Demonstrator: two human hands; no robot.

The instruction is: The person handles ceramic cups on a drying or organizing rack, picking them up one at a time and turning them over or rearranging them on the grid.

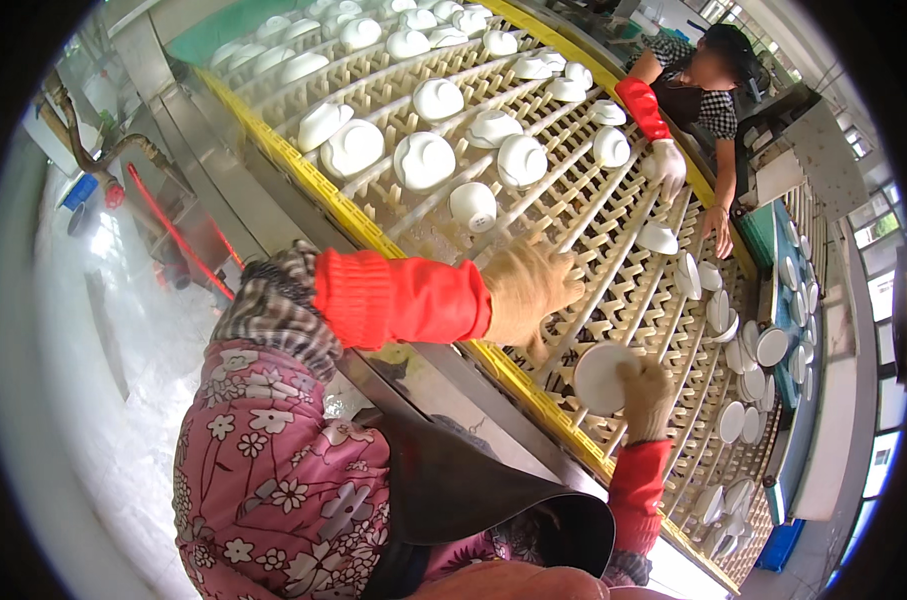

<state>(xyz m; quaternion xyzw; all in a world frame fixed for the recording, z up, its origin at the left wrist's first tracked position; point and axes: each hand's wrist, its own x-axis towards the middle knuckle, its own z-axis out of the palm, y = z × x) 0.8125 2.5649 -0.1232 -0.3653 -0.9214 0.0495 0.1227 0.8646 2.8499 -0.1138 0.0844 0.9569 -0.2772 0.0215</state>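
Observation:
My right hand point(648, 395), in a tan glove, grips a round white dish point(595, 382) by its right rim. The dish is tilted, with its round face turned up. My left hand point(529, 290), gloved in tan below a red sleeve cover, reaches over the pegged conveyor belt point(598, 225). Its fingers are apart and I see nothing in them. Just beyond it a white cup point(472, 206) lies upside down on the pegs. Further up the belt sit several upturned white bowls point(424, 161).
Across the belt a co-worker point(718, 90) reaches in with a white-gloved hand point(665, 168) near a small white bowl point(657, 238). Yellow guide rails point(373, 235) edge the belt. More white dishes point(748, 350) stand on its right part. Red pipes point(178, 235) are at left.

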